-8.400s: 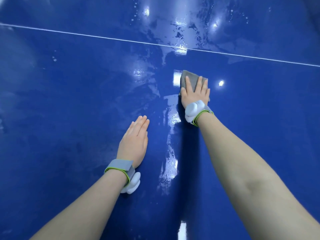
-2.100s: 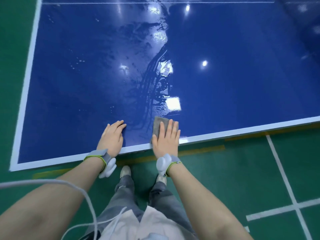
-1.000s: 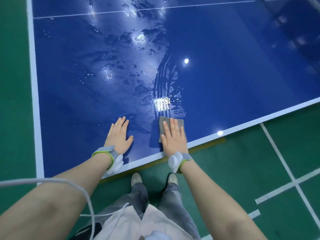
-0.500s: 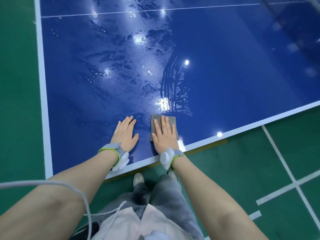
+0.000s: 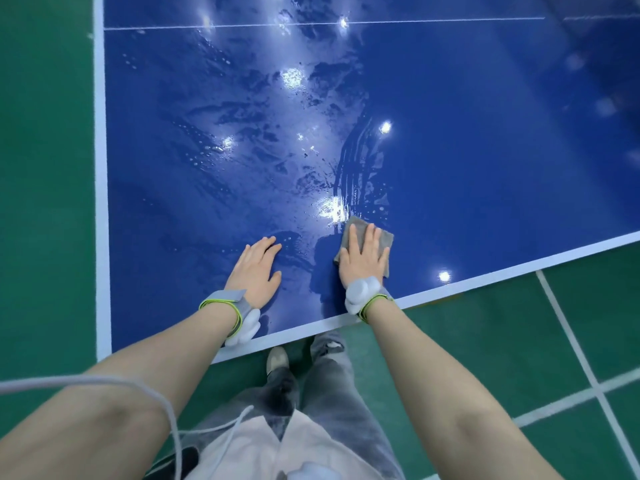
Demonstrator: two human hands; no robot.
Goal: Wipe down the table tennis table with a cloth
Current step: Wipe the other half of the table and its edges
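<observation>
The blue table tennis table (image 5: 485, 168) fills the upper view, with white edge lines and wet streaks shining in its middle. A small grey cloth (image 5: 384, 239) lies flat on it near the near edge. My right hand (image 5: 363, 261) presses down on the cloth with straight, spread fingers. My left hand (image 5: 256, 271) rests flat on the bare wet surface to the left of the cloth, apart from it. Most of the cloth is hidden under my right hand.
The table's near white edge (image 5: 485, 275) runs diagonally, and its left edge (image 5: 100, 168) runs up the view. Green floor with white lines (image 5: 571, 358) surrounds the table. My legs and shoes (image 5: 277, 358) stand just below the near edge. A white cable (image 5: 104, 382) crosses my left arm.
My right hand has slid the cloth slightly right along the near edge, widening the gap to my left hand. The left hand stays flat on the table.
</observation>
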